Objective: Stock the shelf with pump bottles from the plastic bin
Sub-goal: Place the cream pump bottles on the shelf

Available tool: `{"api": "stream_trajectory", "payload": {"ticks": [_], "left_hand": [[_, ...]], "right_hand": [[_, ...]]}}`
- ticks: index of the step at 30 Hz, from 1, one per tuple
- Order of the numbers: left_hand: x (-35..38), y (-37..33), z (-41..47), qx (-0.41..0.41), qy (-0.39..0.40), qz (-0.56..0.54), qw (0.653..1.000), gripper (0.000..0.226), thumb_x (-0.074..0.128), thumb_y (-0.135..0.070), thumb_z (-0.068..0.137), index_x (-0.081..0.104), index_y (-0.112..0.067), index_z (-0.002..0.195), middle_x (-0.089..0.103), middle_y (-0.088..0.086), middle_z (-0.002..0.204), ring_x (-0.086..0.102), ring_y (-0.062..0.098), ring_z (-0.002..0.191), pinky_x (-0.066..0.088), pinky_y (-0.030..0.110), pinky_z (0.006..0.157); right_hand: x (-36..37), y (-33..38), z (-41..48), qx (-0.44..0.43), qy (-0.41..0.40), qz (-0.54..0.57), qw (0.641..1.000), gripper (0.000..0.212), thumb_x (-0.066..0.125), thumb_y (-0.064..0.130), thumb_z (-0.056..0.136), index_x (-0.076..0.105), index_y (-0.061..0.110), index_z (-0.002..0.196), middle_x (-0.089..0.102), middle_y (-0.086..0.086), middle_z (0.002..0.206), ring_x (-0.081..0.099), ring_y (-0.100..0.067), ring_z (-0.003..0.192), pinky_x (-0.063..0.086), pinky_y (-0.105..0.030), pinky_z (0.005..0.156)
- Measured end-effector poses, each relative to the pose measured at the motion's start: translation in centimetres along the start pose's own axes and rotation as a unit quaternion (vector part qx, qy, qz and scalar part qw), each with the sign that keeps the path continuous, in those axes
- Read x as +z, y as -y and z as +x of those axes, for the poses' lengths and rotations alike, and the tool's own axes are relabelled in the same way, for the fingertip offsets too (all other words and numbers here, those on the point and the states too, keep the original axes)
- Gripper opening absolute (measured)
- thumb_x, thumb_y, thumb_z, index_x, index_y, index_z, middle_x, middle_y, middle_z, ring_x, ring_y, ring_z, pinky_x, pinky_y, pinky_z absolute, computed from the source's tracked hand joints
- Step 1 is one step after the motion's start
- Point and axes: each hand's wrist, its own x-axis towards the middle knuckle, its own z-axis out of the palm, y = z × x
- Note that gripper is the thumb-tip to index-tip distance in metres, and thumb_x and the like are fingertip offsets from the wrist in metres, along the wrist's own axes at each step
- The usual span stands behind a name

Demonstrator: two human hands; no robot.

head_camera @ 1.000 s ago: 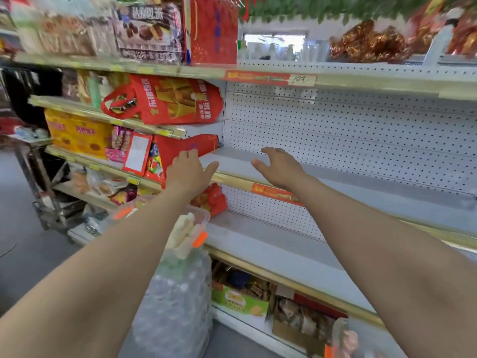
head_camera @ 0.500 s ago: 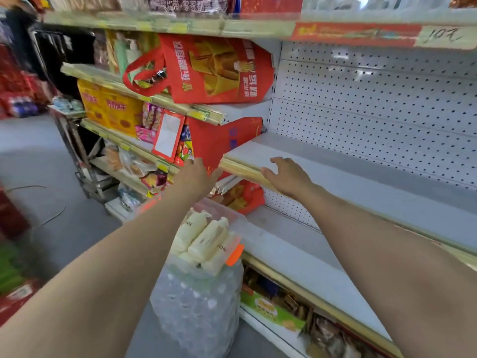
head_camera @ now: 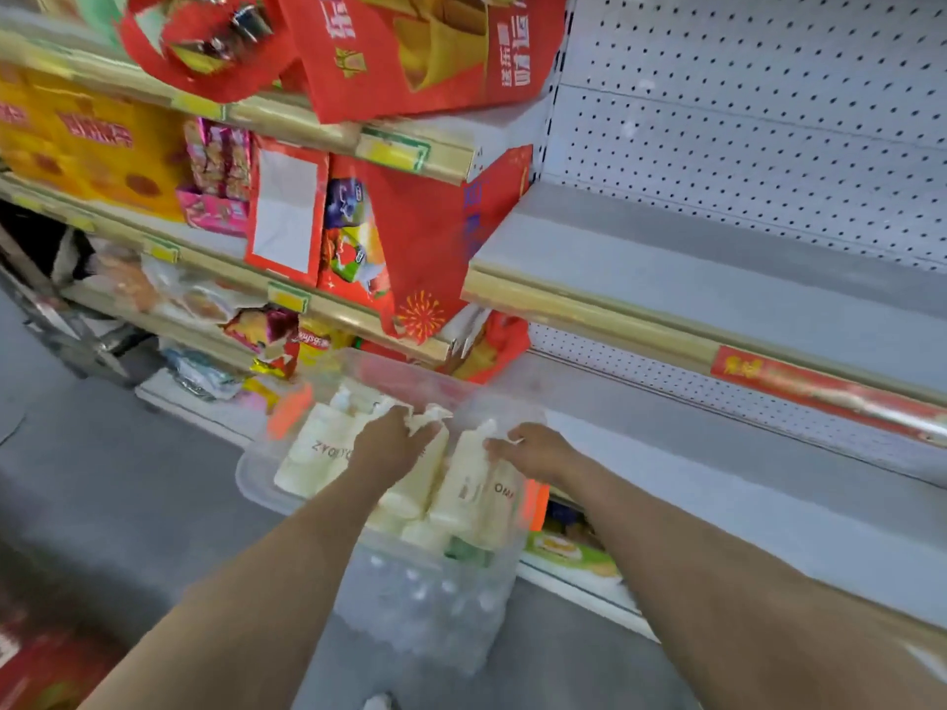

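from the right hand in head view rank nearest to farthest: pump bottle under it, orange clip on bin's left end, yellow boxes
1. pump bottle, touching the right hand
2. orange clip, left end of the bin
3. yellow boxes, far upper-left shelf

Bottles (head_camera: 318,449) in bin (head_camera: 254,476) before shelf (head_camera: 717,456)

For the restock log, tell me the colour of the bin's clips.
Orange clips, clearest in the head view.

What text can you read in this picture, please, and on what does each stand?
"ZYG", rest blurred by the left hand: leftmost cream pump bottle in clear plastic bin.
"ON", partial: cream pump bottle by the right hand.
Too blurred to read: red gift bag, red shelf-edge strip, yellow boxes.
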Motion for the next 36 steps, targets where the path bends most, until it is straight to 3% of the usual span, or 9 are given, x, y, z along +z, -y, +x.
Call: {"api": "stream_trajectory", "payload": {"ticks": [6, 9, 14, 17, 22, 26, 29, 34, 36], "left_hand": [[-1.1, 0.9, 3.2, 0.085, 0.042, 0.123, 0.988, 0.064, 0.037, -0.064, 0.096, 0.049, -0.022, 0.143, 0.056, 0.004, 0.141, 0.050, 0.024, 0.130, 0.037, 0.034, 0.103], [-1.7, 1.9, 3.7, 0.114, 0.055, 0.143, 0.982, 0.058, 0.037, -0.061, 0.097, 0.053, -0.023, 0.139, 0.057, 0.005, 0.139, 0.052, 0.027, 0.127, 0.039, 0.036, 0.101], [-1.9, 3.4, 3.4, 0.138, 0.064, 0.111, 0.982, 0.057, 0.041, -0.056, 0.098, 0.047, -0.023, 0.144, 0.059, 0.001, 0.138, 0.052, 0.024, 0.128, 0.035, 0.037, 0.105], [-2.0, 3.7, 3.1, 0.149, 0.070, 0.088, 0.982, 0.056, 0.044, -0.055, 0.098, 0.047, -0.023, 0.144, 0.061, 0.001, 0.135, 0.053, 0.024, 0.127, 0.038, 0.036, 0.104], [-2.0, 3.4, 2.8, 0.146, 0.103, 0.090, 0.980, 0.065, 0.047, -0.056, 0.096, 0.039, -0.020, 0.150, 0.050, 0.004, 0.147, 0.047, 0.025, 0.134, 0.036, 0.035, 0.107], [-1.5, 3.4, 2.4, 0.143, 0.149, 0.010, 0.978, 0.069, 0.055, -0.049, 0.095, 0.034, -0.015, 0.152, 0.040, 0.006, 0.154, 0.041, 0.024, 0.139, 0.032, 0.033, 0.111], [-0.4, 3.7, 1.9, 0.177, 0.116, 0.017, 0.977, 0.062, 0.058, -0.042, 0.096, 0.039, -0.016, 0.149, 0.044, 0.006, 0.151, 0.043, 0.024, 0.136, 0.031, 0.029, 0.108], [0.9, 3.1, 2.5, 0.168, 0.061, -0.065, 0.982, 0.060, 0.065, -0.029, 0.094, 0.041, -0.014, 0.147, 0.060, 0.009, 0.129, 0.054, 0.027, 0.121, 0.039, 0.032, 0.101], [1.6, 2.4, 2.9, 0.143, 0.025, -0.006, 0.989, 0.070, 0.064, -0.034, 0.093, 0.031, -0.007, 0.149, 0.054, 0.014, 0.126, 0.052, 0.030, 0.116, 0.041, 0.035, 0.099]], "right_hand": [[4.7, 1.4, 0.7, 0.117, -0.015, 0.175, 0.977, 0.098, 0.078, 0.064, 0.067, 0.042, 0.010, 0.140, 0.067, -0.006, 0.116, 0.073, -0.020, 0.086, 0.061, -0.042, 0.081], [6.2, 2.0, 0.9, 0.142, -0.050, 0.194, 0.969, 0.087, 0.086, 0.055, 0.064, 0.051, 0.008, 0.127, 0.067, -0.006, 0.112, 0.070, -0.020, 0.089, 0.062, -0.034, 0.064], [5.9, 1.7, 1.0, 0.161, -0.025, 0.337, 0.927, 0.057, 0.093, 0.029, 0.061, 0.066, 0.007, 0.106, 0.076, -0.008, 0.095, 0.074, -0.023, 0.088, 0.061, -0.042, 0.083], [4.6, 1.0, -0.1, 0.142, 0.024, 0.429, 0.892, 0.056, 0.090, 0.021, 0.065, 0.070, 0.004, 0.114, 0.076, -0.012, 0.105, 0.072, -0.030, 0.101, 0.058, -0.042, 0.090], [3.0, -0.4, -1.7, 0.111, 0.021, 0.577, 0.809, 0.051, 0.079, 0.012, 0.075, 0.061, 0.004, 0.122, 0.067, -0.016, 0.117, 0.067, -0.033, 0.099, 0.059, -0.043, 0.076], [2.9, -0.7, -2.3, 0.086, 0.032, 0.663, 0.743, 0.063, 0.071, 0.012, 0.070, 0.055, 0.001, 0.129, 0.064, -0.021, 0.123, 0.063, -0.039, 0.109, 0.052, -0.055, 0.095], [3.0, -0.2, -3.0, 0.055, 0.038, 0.664, 0.745, 0.042, 0.067, 0.015, 0.080, 0.059, 0.005, 0.120, 0.071, -0.018, 0.102, 0.069, -0.034, 0.092, 0.054, -0.048, 0.085], [2.5, -0.9, -3.5, 0.050, 0.032, 0.641, 0.766, 0.066, 0.080, 0.020, 0.073, 0.056, 0.002, 0.132, 0.069, -0.020, 0.118, 0.068, -0.035, 0.104, 0.050, -0.053, 0.098], [2.1, -1.4, -3.8, 0.056, 0.031, 0.630, 0.774, 0.077, 0.087, 0.020, 0.065, 0.056, 0.003, 0.133, 0.068, -0.020, 0.121, 0.066, -0.037, 0.109, 0.049, -0.055, 0.099]]}}
